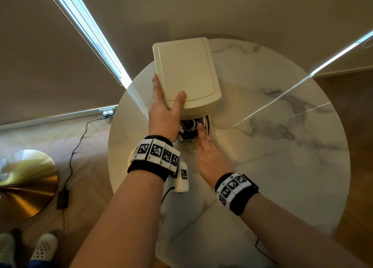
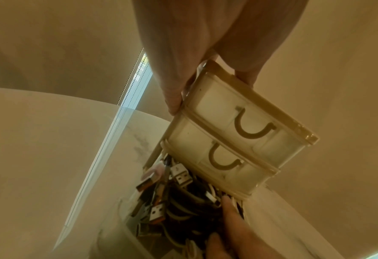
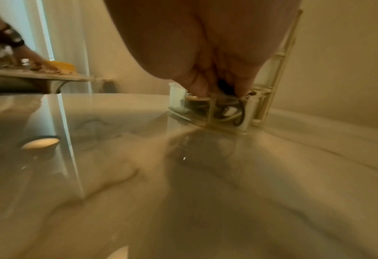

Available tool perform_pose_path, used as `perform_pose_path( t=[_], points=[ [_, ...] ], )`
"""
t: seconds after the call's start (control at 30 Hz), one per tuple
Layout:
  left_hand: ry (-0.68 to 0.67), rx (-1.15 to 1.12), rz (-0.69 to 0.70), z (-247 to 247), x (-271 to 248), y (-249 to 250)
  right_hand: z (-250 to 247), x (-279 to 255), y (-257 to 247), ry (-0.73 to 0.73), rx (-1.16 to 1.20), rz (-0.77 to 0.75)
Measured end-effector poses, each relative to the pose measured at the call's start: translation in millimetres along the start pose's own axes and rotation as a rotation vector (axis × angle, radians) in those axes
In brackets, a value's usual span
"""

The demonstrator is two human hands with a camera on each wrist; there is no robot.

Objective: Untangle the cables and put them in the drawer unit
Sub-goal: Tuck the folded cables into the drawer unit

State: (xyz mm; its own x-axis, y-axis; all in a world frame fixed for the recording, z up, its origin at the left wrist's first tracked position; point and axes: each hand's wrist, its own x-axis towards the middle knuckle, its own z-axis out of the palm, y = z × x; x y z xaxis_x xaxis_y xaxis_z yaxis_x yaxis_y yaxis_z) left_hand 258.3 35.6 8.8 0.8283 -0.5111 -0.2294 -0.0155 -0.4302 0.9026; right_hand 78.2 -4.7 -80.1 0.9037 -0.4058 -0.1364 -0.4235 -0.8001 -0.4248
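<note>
Now the left hand (image 1: 164, 108) steadies the cream drawer unit (image 1: 186, 73) on the marble table (image 1: 272, 146), its thumb laid over the top panel and its fingers spread down the side, so the hand clasps the near corner. Seen from the left wrist, the two upper drawers are closed, while the bottom drawer (image 3: 217, 112) is pulled out toward the person. A dense heap of black and white cables (image 2: 183, 198), several with USB plugs, fills that drawer. The right hand (image 1: 212, 156) reaches into it with fingers fairly straight, the fingertips (image 2: 228, 203) pressing down on the heap; I cannot tell whether any cable is pinched.

The step in hand looks like packing the cables low enough for the drawer to slide home. To do it well, keep the left hand firm so the unit does not skid on the glossy table, tuck stray plugs and loops below the drawer rim, and watch the white strands bunched at the unit's front edge, which could snag.
</note>
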Motion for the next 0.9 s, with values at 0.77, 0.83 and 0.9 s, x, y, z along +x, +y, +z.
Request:
perform_pose_path(
  t=[0.77,0.83,0.9],
  points=[
    [-0.001,-0.027,0.011,-1,0,1,-26,19,16,0.063,0.224,-0.015],
    [0.003,-0.027,0.012,0,-1,1,-22,15,18,0.020,0.137,-0.069],
    [0.004,-0.030,0.013,0,-1,1,-20,17,17,-0.007,0.048,-0.113]
  ],
)
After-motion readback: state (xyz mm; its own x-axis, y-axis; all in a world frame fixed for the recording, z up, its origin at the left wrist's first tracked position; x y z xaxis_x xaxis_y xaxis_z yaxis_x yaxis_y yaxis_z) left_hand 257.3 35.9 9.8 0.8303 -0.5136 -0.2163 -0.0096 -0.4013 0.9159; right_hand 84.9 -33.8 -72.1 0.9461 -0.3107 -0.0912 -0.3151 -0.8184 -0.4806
